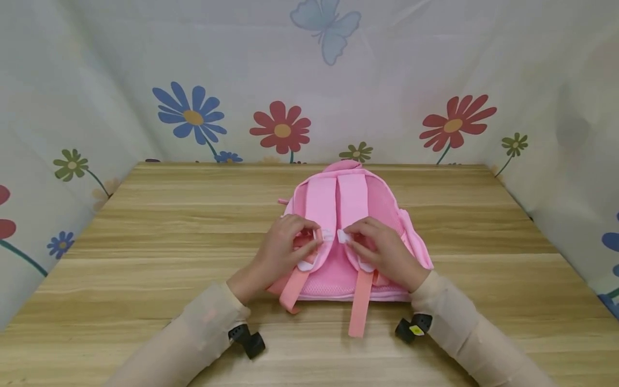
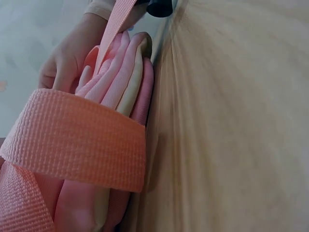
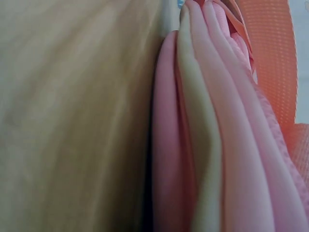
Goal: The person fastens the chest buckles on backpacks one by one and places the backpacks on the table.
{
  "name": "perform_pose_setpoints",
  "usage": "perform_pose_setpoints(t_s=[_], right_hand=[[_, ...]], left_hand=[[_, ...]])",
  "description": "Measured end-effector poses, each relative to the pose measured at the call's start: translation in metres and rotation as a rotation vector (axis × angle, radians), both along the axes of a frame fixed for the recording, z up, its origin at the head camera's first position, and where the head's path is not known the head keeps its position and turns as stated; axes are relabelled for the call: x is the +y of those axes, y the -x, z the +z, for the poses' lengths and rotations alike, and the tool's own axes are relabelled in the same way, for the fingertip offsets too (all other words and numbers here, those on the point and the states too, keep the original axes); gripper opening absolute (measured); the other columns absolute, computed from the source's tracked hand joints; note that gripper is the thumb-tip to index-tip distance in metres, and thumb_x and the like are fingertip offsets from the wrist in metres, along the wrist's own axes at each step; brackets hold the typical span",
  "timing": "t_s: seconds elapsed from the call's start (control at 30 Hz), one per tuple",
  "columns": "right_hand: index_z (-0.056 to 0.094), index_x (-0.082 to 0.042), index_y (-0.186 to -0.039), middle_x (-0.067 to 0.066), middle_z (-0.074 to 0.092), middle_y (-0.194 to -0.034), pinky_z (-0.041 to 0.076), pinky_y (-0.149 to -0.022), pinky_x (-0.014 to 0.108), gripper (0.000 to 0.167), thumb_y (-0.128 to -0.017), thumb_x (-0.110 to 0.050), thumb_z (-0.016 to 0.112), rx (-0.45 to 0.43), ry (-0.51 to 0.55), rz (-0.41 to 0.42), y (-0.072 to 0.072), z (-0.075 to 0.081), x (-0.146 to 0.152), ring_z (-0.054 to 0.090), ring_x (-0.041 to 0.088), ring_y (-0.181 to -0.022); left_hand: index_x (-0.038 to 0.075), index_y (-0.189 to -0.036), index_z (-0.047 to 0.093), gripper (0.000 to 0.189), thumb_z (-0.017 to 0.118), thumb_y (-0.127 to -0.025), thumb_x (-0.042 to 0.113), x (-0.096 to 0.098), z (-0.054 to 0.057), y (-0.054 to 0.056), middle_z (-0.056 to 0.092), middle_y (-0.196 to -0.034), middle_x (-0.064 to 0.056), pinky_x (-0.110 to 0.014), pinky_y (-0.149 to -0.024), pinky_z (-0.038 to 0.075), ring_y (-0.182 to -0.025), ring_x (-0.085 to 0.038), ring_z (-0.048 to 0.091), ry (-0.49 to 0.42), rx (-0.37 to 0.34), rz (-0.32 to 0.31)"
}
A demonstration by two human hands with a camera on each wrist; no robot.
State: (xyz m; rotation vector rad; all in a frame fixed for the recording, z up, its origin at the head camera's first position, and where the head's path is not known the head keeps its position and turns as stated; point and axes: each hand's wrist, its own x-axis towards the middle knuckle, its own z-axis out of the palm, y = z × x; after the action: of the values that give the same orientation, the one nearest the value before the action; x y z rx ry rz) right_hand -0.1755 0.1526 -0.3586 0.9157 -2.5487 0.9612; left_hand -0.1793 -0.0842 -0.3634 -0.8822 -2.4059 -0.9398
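A pink backpack lies on the wooden table with its shoulder straps facing up. My left hand pinches a white buckle piece on the left shoulder strap between thumb and fingers. Opposite it, my right hand pinches another white buckle piece by the right shoulder strap. A small gap separates the two pieces. Coral webbing crosses the left wrist view, with my right hand beyond it. In the right wrist view, the backpack's side hides both hands.
Two coral webbing tails hang toward me, one curled and one straight. The wooden tabletop surrounds the backpack. A white curtain printed with flowers and a butterfly stands behind and at both sides.
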Motion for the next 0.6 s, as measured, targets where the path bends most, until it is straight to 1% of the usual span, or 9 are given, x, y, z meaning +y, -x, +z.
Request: perform_pose_setpoints(t_s=[0.17,0.27,0.4,0.6], right_hand=[[0.067,-0.009,-0.111,0.004,0.067,-0.103,0.054,-0.084,0.033,0.022,-0.089,-0.011,0.067,-0.013,0.0,0.008,-0.0011,-0.0018,-0.0013,0.062,0.013,-0.093],[0.066,-0.008,-0.115,0.004,0.067,-0.1,0.054,-0.079,0.031,0.026,-0.089,-0.011,0.067,-0.031,-0.002,0.007,-0.0011,-0.0025,-0.0012,0.061,0.012,-0.089],[0.065,-0.008,-0.117,0.002,0.066,-0.095,0.053,-0.075,0.027,0.028,-0.089,-0.01,0.067,-0.037,-0.017,0.009,-0.0007,-0.0044,-0.0009,0.058,0.01,-0.082],[0.066,-0.008,-0.116,0.002,0.067,-0.097,0.053,-0.076,0.029,0.029,-0.087,-0.008,0.068,-0.012,-0.029,0.013,0.0008,-0.006,-0.0013,0.06,0.011,-0.081]], left_hand=[[0.006,-0.102,0.067,0.026,0.076,-0.082,0.018,0.0008,-0.0039,-0.0013,0.068,-0.097,-0.005,-0.032,-0.08,0.048,-0.089,-0.016,0.058,-0.014,0.042,-0.027],[0.006,-0.101,0.066,0.025,0.076,-0.082,0.018,0.0017,-0.0057,-0.0009,0.068,-0.096,-0.005,-0.033,-0.08,0.047,-0.088,-0.016,0.058,-0.014,0.058,-0.032],[0.006,-0.1,0.067,0.025,0.076,-0.082,0.02,0.0031,-0.0077,-0.0001,0.068,-0.094,-0.005,-0.034,-0.08,0.046,-0.086,-0.016,0.058,-0.013,0.069,-0.038],[0.006,-0.098,0.067,0.023,0.075,-0.082,0.019,0.005,-0.0108,0.0015,0.068,-0.093,-0.005,-0.034,-0.079,0.046,-0.085,-0.017,0.058,-0.018,0.069,-0.041]])
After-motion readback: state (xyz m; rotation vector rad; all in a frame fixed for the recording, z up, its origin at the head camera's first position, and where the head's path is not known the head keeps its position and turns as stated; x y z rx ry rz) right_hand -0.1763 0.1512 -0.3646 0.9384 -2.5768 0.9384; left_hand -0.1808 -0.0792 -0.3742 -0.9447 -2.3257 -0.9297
